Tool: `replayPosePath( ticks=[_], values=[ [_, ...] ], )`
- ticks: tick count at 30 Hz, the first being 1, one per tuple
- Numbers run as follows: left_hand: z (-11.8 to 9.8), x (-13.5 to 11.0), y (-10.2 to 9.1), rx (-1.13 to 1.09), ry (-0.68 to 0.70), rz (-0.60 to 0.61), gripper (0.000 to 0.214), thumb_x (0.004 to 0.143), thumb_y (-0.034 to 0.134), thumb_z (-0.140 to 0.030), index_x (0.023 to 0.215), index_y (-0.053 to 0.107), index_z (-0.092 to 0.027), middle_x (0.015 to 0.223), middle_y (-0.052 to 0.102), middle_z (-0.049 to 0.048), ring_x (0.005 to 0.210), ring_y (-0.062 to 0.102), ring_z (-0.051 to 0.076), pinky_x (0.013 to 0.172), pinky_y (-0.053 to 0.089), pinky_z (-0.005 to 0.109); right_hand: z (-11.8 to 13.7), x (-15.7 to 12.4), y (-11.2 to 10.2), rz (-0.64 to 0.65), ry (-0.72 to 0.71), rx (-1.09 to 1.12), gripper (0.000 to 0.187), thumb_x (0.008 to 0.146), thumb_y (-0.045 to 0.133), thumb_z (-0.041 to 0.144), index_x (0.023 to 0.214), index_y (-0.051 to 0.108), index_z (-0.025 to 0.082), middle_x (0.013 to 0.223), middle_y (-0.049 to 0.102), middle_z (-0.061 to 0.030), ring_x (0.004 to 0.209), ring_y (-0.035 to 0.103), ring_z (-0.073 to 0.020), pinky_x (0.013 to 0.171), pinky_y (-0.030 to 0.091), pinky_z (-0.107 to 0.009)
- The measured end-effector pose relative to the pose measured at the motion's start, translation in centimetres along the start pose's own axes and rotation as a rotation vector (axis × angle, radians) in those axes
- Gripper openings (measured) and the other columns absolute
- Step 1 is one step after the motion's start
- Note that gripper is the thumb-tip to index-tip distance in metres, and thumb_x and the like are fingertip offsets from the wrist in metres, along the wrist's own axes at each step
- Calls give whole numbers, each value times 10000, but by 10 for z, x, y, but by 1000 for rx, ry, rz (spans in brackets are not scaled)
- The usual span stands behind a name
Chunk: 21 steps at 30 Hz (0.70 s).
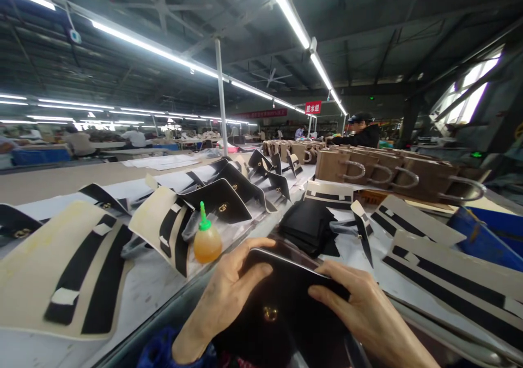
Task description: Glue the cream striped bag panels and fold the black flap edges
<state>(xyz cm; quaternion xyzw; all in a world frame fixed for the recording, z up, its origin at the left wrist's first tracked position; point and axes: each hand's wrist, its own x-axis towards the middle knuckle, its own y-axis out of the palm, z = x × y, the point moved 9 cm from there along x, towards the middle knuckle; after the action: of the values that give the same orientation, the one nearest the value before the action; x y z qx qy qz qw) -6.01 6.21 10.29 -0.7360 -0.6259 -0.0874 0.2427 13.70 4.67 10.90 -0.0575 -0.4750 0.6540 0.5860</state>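
Note:
Both hands grip a dark leather bag flap [290,308] with a small gold clasp, tilted up close to my body. My left hand [229,289] pinches its upper left edge between thumb and fingers. Further right along the top edge, my right hand [355,302] has its thumb on the near face and its fingers over the far side. Just beyond my left hand stands a glue bottle [207,244] with amber liquid and a green nozzle. Past the flap lies a stack of black pieces [308,226]. The flap's lower end runs out of view.
Cream-backed flaps with black strips [32,270] curl up across the left table. More flat flaps [453,275] lie at right, beside a blue bin [486,231]. Brown bags with looped handles [368,169] stand in rows behind. A co-worker [362,132] is beyond them.

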Motion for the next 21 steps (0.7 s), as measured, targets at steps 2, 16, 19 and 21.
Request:
replayPosePath(
  ticks=[2, 16, 19, 21],
  values=[
    [0, -1, -1, 34, -2, -64, 194, 936, 651, -360, 1124, 686, -326, 1061, 721, -33, 942, 659, 171, 806, 519, 241, 4, -1, 1, -32, -35, 3, 24, 887, 684, 279, 877, 680, 257, 758, 700, 58, 649, 656, -140, 579, 476, -239],
    [8, -2, 0, -9, -92, -238, 137, 896, 599, -304, 810, 584, -199, 761, 598, -28, 745, 553, 156, 693, 462, 260, 59, -13, 5, -413, -494, -392, 142, 1002, 564, 321, 996, 579, 180, 788, 690, -20, 679, 697, -140, 659, 511, -233],
    [10, -2, 1, -12, -85, -252, 148, 893, 605, -309, 800, 578, -197, 742, 589, -23, 723, 541, 160, 661, 450, 264, 56, -12, 6, -422, -476, -355, 94, 989, 586, 274, 935, 577, 198, 719, 660, 17, 592, 658, -117, 602, 481, -223],
    [12, -3, 3, -38, -85, -220, 159, 899, 627, -324, 805, 594, -200, 744, 594, -23, 735, 547, 162, 664, 451, 259, 47, -6, 3, -406, -408, -244, 159, 993, 579, 308, 867, 587, 212, 690, 654, 33, 563, 644, -105, 565, 469, -207]
  ],
)
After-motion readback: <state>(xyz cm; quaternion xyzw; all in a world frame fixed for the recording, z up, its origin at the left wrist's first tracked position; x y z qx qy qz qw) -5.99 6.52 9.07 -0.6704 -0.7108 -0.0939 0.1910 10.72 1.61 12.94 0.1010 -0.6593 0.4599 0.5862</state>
